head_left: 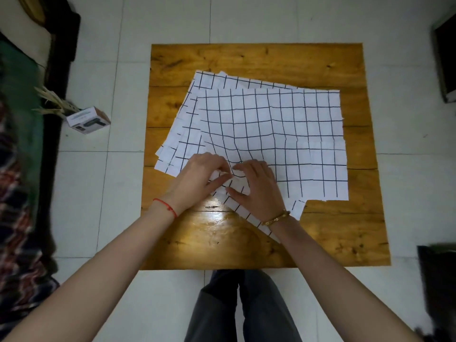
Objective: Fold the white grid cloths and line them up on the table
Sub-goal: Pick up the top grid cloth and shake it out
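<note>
White grid cloths (271,134) lie unfolded on the wooden table (246,60); left hand (197,176) and right hand (256,183) pinch the top cloth's near-left corner. Best lift only one layer.

Head camera looks steeply down from above onto the wooden table (246,60), close over it.
</note>
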A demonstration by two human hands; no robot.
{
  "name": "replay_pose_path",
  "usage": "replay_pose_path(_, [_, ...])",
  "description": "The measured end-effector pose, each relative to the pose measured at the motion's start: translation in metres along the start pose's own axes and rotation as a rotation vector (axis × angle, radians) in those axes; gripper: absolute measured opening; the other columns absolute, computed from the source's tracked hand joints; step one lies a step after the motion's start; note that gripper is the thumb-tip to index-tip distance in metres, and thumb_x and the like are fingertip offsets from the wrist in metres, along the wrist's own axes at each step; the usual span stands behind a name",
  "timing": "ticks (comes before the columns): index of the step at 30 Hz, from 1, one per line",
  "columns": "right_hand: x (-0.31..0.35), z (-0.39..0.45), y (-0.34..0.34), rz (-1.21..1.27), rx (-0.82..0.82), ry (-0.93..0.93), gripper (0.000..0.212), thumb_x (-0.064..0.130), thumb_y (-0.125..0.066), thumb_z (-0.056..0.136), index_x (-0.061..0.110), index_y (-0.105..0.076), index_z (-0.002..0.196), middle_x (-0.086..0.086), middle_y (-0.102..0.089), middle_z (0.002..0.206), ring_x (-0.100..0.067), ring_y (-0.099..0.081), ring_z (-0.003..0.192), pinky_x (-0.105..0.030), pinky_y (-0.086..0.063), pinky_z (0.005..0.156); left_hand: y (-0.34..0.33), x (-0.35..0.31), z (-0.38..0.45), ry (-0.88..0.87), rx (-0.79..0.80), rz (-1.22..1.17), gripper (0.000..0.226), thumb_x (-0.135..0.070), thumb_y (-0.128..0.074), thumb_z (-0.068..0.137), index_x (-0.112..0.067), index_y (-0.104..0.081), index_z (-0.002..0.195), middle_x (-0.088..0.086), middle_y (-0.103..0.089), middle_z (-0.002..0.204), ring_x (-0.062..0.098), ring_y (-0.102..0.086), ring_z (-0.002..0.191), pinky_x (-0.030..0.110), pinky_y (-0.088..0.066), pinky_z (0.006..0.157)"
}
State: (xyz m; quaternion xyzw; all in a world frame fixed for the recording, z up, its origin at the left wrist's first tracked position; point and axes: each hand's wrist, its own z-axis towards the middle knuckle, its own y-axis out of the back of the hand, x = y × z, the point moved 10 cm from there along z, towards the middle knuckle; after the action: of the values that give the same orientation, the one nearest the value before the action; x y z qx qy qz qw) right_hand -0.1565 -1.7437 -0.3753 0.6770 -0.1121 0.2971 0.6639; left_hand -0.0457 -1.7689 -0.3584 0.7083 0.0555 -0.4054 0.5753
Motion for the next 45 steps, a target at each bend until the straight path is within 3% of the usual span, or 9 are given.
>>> replay_pose_path(5, [0.022, 0.004, 0.055, 0.040, -0.124, -0.018, 0.016, 0.023, -0.056, 0.087, 0.009, -0.061, 0.093, -0.004, -0.062, 0.083, -0.019, -0.054, 0.079, -0.026, -0.040, 0.070, 0.030, -0.049, 0.015, -0.027, -0.047, -0.169, 0.013, -0.030, -0.066, 0.090, -0.017, -0.064, 0.091, -0.009, -0.063, 0.082, 0.001, -0.057, 0.078, 0.011, -0.042, 0.072])
replay_pose_path(11, [0.017, -0.006, 0.132, 0.144, -0.192, -0.148, 0.010, 0.019, -0.059, 0.089, 0.010, -0.060, 0.086, 0.000, -0.057, 0.075, -0.014, -0.051, 0.070, -0.027, -0.041, 0.060, 0.061, -0.082, 0.021, -0.027, -0.046, -0.132, 0.031, -0.039, -0.074, 0.080, -0.019, -0.064, 0.101, -0.012, -0.066, 0.093, -0.004, -0.057, 0.088, 0.003, -0.035, 0.082])
replay_pose_path(16, [0.024, -0.012, 0.206, 0.292, -0.229, -0.168, 0.016, 0.020, -0.060, 0.090, 0.016, -0.056, 0.075, 0.009, -0.048, 0.063, -0.007, -0.044, 0.060, -0.020, -0.033, 0.055, 0.084, -0.105, 0.032, -0.074, -0.067, 0.039, 0.018, -0.031, -0.069, 0.086, -0.015, -0.066, 0.092, -0.004, -0.066, 0.083, 0.013, -0.059, 0.077, 0.028, -0.045, 0.072])
replay_pose_path(19, [0.021, -0.016, 0.250, 0.314, -0.276, -0.197, 0.018, 0.023, -0.060, 0.089, 0.016, -0.058, 0.073, 0.003, -0.055, 0.065, -0.010, -0.049, 0.061, -0.026, -0.038, 0.057, 0.105, -0.116, 0.037, -0.038, -0.088, 0.054, 0.018, -0.031, -0.069, 0.086, -0.014, -0.066, 0.090, -0.004, -0.065, 0.082, 0.012, -0.057, 0.077, 0.027, -0.043, 0.068])
replay_pose_path(23, [0.000, -0.022, 0.299, 0.325, -0.350, -0.282, 0.019, 0.027, -0.061, 0.088, 0.018, -0.060, 0.071, 0.008, -0.052, 0.061, -0.007, -0.044, 0.059, -0.027, -0.036, 0.059, 0.134, -0.126, 0.038, 0.001, -0.093, 0.070, 0.012, -0.030, -0.069, 0.085, -0.019, -0.065, 0.090, -0.006, -0.068, 0.082, 0.013, -0.061, 0.077, 0.029, -0.047, 0.068])
replay_pose_path(26, [-0.013, -0.026, 0.334, 0.341, -0.390, -0.333, 0.020, 0.028, -0.063, 0.087, 0.012, -0.065, 0.075, -0.002, -0.056, 0.065, -0.009, -0.046, 0.063, -0.025, -0.037, 0.062, 0.163, -0.137, 0.033, 0.012, -0.144, 0.115, 0.010, -0.027, -0.068, 0.085, -0.020, -0.062, 0.086, -0.005, -0.063, 0.077, 0.015, -0.056, 0.072, 0.028, -0.039, 0.062])
replay_pose_path(32, [-0.010, -0.025, 0.388, 0.354, -0.460, -0.327, 0.008, 0.022, -0.066, 0.083, 0.020, -0.062, 0.077, 0.000, -0.045, 0.060, -0.010, -0.041, 0.061, -0.024, -0.038, 0.063, 0.225, -0.169, 0.022, -0.063, -0.280, 0.178, 0.008, -0.014, -0.068, 0.085, -0.009, -0.062, 0.090, 0.002, -0.064, 0.088, 0.014, -0.055, 0.080, 0.019, -0.034, 0.068])
replay_pose_path(38, [0.000, -0.023, 0.426, 0.264, -0.509, -0.266, 0.006, 0.023, -0.065, 0.083, 0.020, -0.060, 0.082, 0.001, -0.060, 0.076, -0.012, -0.054, 0.071, -0.022, -0.043, 0.062, 0.282, -0.187, 0.004, -0.082, -0.393, 0.269, 0.011, -0.018, -0.069, 0.087, -0.008, -0.067, 0.089, 0.006, -0.067, 0.087, 0.021, -0.061, 0.082, 0.021, -0.036, 0.070])
replay_pose_path(45, [0.012, -0.025, 0.443, 0.000, -0.471, -0.199, 0.008, 0.030, -0.061, 0.086, 0.022, -0.060, 0.084, 0.001, -0.063, 0.077, -0.019, -0.060, 0.074, -0.025, -0.045, 0.070, 0.311, -0.208, -0.026, -0.122, -0.438, 0.300, 0.011, -0.019, -0.068, 0.088, -0.008, -0.068, 0.090, 0.006, -0.067, 0.085, 0.023, -0.062, 0.079, 0.040, -0.051, 0.072])
